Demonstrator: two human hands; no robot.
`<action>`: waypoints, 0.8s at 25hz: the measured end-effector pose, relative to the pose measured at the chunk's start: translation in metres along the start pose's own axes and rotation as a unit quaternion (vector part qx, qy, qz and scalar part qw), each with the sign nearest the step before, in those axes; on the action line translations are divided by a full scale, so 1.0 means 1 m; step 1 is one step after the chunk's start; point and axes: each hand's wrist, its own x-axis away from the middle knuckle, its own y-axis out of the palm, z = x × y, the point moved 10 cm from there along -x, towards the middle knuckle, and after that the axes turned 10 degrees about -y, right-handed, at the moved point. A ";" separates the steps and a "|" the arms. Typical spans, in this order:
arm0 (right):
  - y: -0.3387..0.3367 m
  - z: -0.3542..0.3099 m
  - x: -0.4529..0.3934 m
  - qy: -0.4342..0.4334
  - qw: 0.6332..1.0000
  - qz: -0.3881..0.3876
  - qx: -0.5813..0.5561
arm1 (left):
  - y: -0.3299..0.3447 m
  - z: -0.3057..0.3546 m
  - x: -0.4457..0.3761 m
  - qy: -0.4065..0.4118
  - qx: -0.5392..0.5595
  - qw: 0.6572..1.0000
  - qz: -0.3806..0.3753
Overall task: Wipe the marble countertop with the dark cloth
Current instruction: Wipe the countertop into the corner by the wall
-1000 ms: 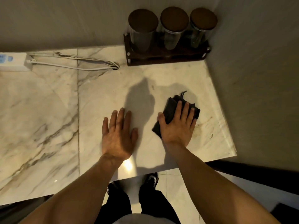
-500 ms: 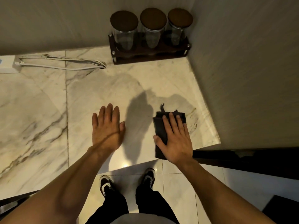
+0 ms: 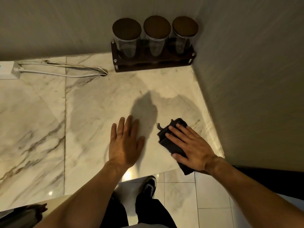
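- Right hand lies flat, fingers spread, pressing the dark cloth onto the countertop near its front right corner.
- Left hand rests open, holding nothing.
- Risk: the cloth's tail overhangs the edge; an outward stroke could drag it off.

White grey-veined countertop, dark cloth

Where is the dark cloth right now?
The dark cloth lies under the right hand near the countertop's front right corner, its lower end hanging over the edge, beside the wall.
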 end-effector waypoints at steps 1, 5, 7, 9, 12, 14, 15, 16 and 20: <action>-0.002 0.004 -0.004 -0.001 1.000 -0.001 0.003 | 0.000 0.001 0.000 -0.002 -0.004 1.000 0.001; -0.010 0.028 -0.034 -0.002 1.000 -0.003 0.004 | -0.003 0.001 0.000 0.001 -0.002 1.000 0.010; -0.014 0.042 -0.050 0.004 1.000 -0.004 0.001 | -0.004 0.001 0.000 0.003 0.002 1.000 0.012; -0.018 0.056 -0.063 0.017 1.000 0.000 0.005 | -0.002 0.001 0.000 0.000 -0.004 1.000 0.008; -0.026 0.073 -0.084 0.033 0.999 0.010 0.002 | 0.001 -0.001 -0.003 -0.018 -0.024 1.000 -0.004; -0.031 0.083 -0.097 0.044 0.999 0.019 -0.002 | 0.002 -0.002 -0.005 -0.028 -0.029 0.999 -0.006; -0.033 0.088 -0.103 0.051 0.998 0.023 -0.003 | 0.001 -0.002 -0.005 -0.032 -0.030 0.999 -0.005; -0.035 0.093 -0.108 0.060 0.998 0.024 -0.005 | 0.001 -0.002 -0.006 -0.034 -0.031 0.999 -0.004; -0.041 0.114 -0.123 0.112 0.993 0.037 -0.019 | 0.000 0.000 -0.005 -0.023 -0.030 0.999 0.016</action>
